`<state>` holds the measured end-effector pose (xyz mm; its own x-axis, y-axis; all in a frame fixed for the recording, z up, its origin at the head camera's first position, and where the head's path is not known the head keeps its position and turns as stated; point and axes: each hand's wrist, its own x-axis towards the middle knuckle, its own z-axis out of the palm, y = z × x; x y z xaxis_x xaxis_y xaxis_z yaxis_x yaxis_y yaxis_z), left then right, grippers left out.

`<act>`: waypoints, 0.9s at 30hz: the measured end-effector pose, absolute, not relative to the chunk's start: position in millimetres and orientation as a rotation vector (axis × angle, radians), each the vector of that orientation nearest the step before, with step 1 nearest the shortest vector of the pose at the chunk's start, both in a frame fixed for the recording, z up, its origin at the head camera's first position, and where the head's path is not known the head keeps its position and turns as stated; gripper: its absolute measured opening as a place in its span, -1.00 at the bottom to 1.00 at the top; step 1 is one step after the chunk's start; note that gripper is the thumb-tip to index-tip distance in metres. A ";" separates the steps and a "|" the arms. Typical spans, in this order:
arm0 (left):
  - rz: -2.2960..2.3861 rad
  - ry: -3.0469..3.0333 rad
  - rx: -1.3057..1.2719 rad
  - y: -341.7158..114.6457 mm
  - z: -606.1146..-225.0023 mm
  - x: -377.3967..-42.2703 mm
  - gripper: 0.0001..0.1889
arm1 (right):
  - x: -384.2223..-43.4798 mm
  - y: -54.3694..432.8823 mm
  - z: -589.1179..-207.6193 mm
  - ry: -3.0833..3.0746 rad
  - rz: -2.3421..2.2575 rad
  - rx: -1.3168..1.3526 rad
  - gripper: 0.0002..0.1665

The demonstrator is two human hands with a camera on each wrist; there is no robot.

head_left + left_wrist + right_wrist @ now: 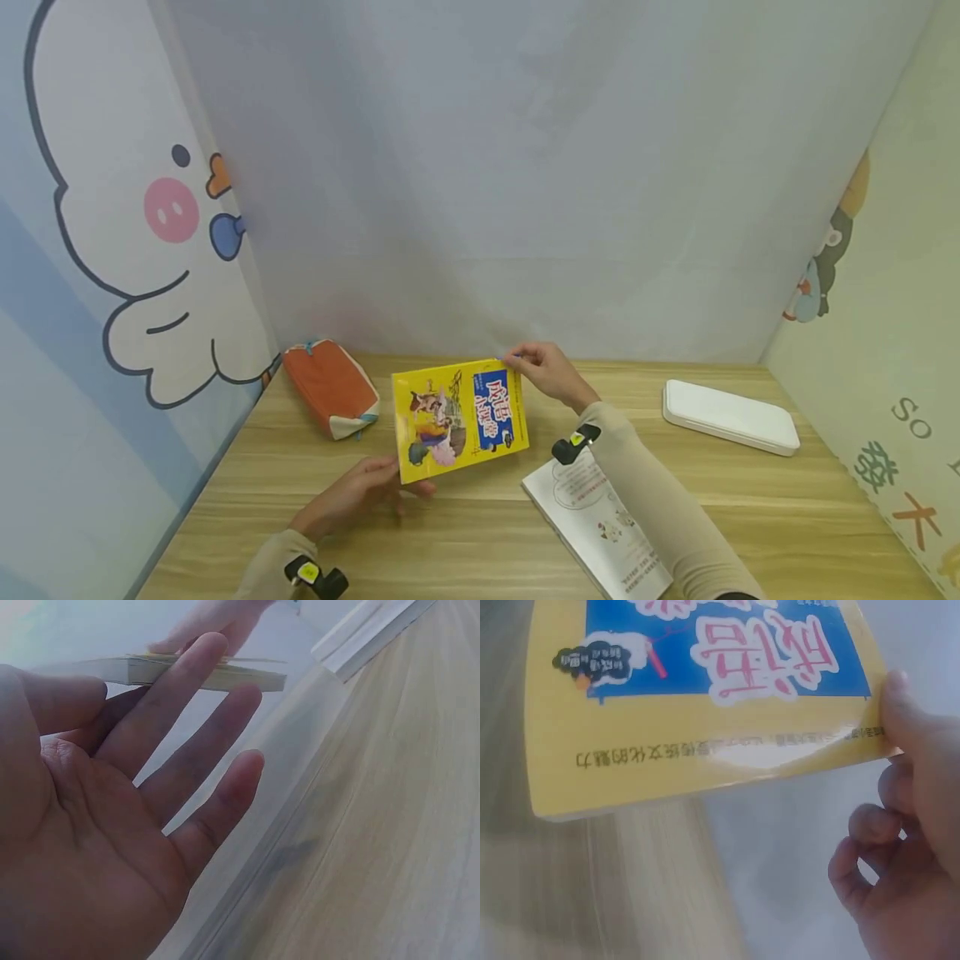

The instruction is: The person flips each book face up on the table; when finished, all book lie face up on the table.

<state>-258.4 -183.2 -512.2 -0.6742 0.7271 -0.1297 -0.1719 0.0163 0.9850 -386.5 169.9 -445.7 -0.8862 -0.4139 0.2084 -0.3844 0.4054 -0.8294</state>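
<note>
A yellow book (461, 425) with a blue title panel and cartoon figures is held up above the wooden table by both hands. At its lower left corner, my left hand (352, 498) pinches it between thumb and index finger. The other fingers of that hand (105, 817) stretch out below the book's page edges (255, 680) in the left wrist view. My right hand (553, 373) grips the upper right corner. Seen from the right wrist, the thumb lies on the glossy cover (645, 761), while the remaining fingers of the right hand (915, 862) curl beneath.
A white printed booklet (592, 517) lies under the right forearm. At the back left sits an orange and cream pouch (330, 387). A white case (727, 417) rests on the table (465, 550) at the right. Walls close off the back and both sides.
</note>
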 end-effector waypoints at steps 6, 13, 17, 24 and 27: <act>1.765 1.631 0.587 -183.1 -511.3 -256.2 -0.40 | -387.0 167.3 -450.9 2.633 -1.532 -0.756 -0.72; 1.803 1.624 0.640 -183.5 -513.4 -254.6 -0.42 | -384.2 163.8 -451.4 2.611 -1.581 -0.710 -0.72; 1.845 1.620 0.713 -184.2 -516.6 -253.9 -0.47 | -386.8 163.2 -456.0 2.576 -1.632 -0.695 -0.76; 1.870 1.650 0.750 -182.6 -517.0 -252.6 -0.44 | -390.5 162.2 -461.4 2.543 -1.696 -0.708 -0.83; 1.852 1.699 0.719 -182.7 -517.4 -251.8 -0.44 | -390.7 162.5 -462.2 2.556 -1.686 -0.681 -0.82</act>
